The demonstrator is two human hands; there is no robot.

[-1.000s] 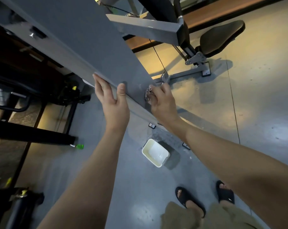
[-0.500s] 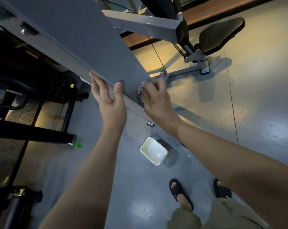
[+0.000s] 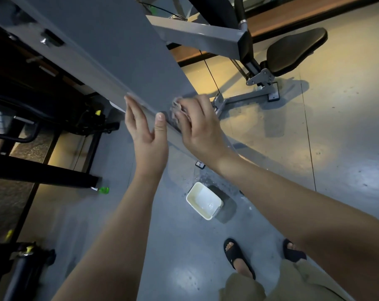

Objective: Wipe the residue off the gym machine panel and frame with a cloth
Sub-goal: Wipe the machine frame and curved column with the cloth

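A wide grey machine panel (image 3: pixel 110 51) runs diagonally from the upper left down to the middle. My left hand (image 3: pixel 147 135) rests on the panel's near edge with straight fingers, the thumb on the panel face. Just to its right, my right hand (image 3: pixel 199 127) presses a small crumpled pale cloth (image 3: pixel 176 108) against the panel face. Most of the cloth is hidden under my fingers. A grey frame beam (image 3: pixel 197 35) sticks out above the panel.
A cream rectangular tub (image 3: pixel 202 199) with water stands on the wet grey floor below the panel. My sandalled feet (image 3: pixel 236 255) are near it. A black padded seat (image 3: pixel 297 51) on a grey base is at the upper right. Dark machines crowd the left side.
My right hand has slid the cloth up and left along the panel, closer to my left hand. My left hand has stayed on the panel edge.
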